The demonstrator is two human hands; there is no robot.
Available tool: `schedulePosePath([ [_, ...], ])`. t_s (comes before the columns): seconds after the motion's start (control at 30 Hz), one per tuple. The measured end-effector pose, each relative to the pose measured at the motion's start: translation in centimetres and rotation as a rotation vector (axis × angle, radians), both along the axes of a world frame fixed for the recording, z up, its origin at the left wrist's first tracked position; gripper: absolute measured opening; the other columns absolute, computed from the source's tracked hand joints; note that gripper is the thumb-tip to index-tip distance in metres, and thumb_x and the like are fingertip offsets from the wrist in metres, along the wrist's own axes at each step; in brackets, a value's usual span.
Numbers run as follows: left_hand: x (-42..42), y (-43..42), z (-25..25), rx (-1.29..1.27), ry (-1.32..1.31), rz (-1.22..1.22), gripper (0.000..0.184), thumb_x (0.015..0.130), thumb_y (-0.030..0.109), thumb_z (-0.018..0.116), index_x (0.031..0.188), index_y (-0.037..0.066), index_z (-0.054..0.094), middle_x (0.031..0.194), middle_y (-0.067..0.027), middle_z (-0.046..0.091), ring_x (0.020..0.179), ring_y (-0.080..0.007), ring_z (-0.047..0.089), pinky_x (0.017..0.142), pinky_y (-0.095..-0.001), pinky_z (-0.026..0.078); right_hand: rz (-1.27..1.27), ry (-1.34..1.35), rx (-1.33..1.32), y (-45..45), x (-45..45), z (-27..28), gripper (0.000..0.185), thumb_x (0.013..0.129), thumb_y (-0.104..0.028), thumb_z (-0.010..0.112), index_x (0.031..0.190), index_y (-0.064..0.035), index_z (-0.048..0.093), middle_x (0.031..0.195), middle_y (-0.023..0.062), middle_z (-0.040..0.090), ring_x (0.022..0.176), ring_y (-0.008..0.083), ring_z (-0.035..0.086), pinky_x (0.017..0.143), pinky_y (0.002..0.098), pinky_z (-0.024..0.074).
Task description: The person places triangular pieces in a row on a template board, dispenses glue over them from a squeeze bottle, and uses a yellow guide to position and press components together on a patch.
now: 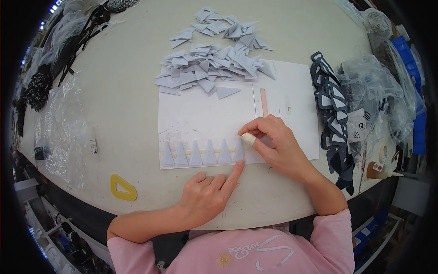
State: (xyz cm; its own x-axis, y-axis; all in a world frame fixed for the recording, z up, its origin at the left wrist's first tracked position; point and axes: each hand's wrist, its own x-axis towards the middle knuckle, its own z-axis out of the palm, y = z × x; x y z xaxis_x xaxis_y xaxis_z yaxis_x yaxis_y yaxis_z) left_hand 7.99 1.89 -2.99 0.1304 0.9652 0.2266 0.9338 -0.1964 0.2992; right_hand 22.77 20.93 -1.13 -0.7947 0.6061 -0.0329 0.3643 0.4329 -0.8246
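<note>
Several white triangular pieces (195,154) stand side by side in a row along the lower edge of a white board (296,128), with a pale strip running behind them. My left hand (211,192) reaches its index fingertip to the base of the rightmost piece (239,153); its other fingers are loosely curled. My right hand (276,141) is pinched at the tip of that same piece, its thumb wrapped in a whitish cover. What lies between its fingertips is too small to make out. A pink strip (264,101) lies on the board above my right hand.
A heap of loose white triangles (205,66) covers the board's top edge and the table (132,91) beyond. Dark pieces with white centres (335,105) overlap at the right, near plastic bags (378,82) and a glue bottle (378,171). A yellow template (123,187) lies front left.
</note>
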Motion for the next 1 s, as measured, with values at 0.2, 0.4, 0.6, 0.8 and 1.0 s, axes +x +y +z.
schedulePosePath([
  [0.2, 0.0, -0.1, -0.3, 0.018, -0.039, 0.014, 0.057, 0.090, 0.015, 0.076, 0.145, 0.005, 0.065, 0.061, 0.0028, 0.042, 0.049, -0.0134, 0.039, 0.051, -0.0307, 0.031, 0.211, 0.011, 0.459, -1.3, 2.4, -0.6, 0.049, 0.077, 0.007, 0.066, 0.123, -0.0109, 0.074, 0.110, 0.0043, 0.068, 0.098, 0.0247, 0.060, 0.087, 0.0380, 0.0470],
  [0.4, 0.0, 0.0, -0.1, 0.013, -0.058, 0.019, 0.054, 0.091, 0.015, 0.076, 0.143, 0.005, 0.066, 0.061, 0.0025, 0.044, 0.049, -0.0132, 0.041, 0.051, -0.0309, 0.032, 0.237, -0.057, 0.551, -1.9, 2.8, -0.1, 0.062, 0.072, 0.008, 0.067, 0.129, -0.0135, 0.074, 0.122, 0.0055, 0.066, 0.108, 0.0263, 0.061, 0.092, 0.0388, 0.0463],
  [0.6, -1.0, -0.8, 0.5, -0.020, -0.129, -0.087, 0.053, 0.084, 0.011, 0.076, 0.137, 0.007, 0.070, 0.068, 0.0028, 0.050, 0.055, -0.0135, 0.048, 0.054, -0.0303, 0.037, 0.214, -0.048, 0.537, -2.1, 2.6, -0.6, 0.060, 0.075, 0.010, 0.065, 0.128, -0.0154, 0.075, 0.117, 0.0039, 0.067, 0.105, 0.0256, 0.060, 0.094, 0.0385, 0.0452],
  [0.8, -2.8, -1.2, 1.4, -0.095, -0.312, -0.313, 0.048, 0.078, 0.006, 0.073, 0.127, 0.010, 0.072, 0.077, -0.0011, 0.055, 0.065, -0.0183, 0.056, 0.066, -0.0317, 0.045, 0.186, -0.007, 0.227, 0.0, 2.0, 0.8, 0.051, 0.083, 0.007, 0.062, 0.129, -0.0125, 0.072, 0.111, 0.0071, 0.067, 0.102, 0.0285, 0.061, 0.091, 0.0402, 0.0478],
  [1.0, -3.0, -0.4, 1.7, 0.030, -0.404, -0.273, 0.054, 0.076, 0.000, 0.074, 0.128, 0.013, 0.074, 0.079, -0.0005, 0.058, 0.067, -0.0181, 0.057, 0.065, -0.0323, 0.046, 0.051, 0.099, 0.332, 3.7, -3.3, -0.6, 0.037, 0.088, 0.001, 0.064, 0.124, -0.0052, 0.070, 0.108, 0.0104, 0.067, 0.101, 0.0300, 0.061, 0.092, 0.0426, 0.0499],
])
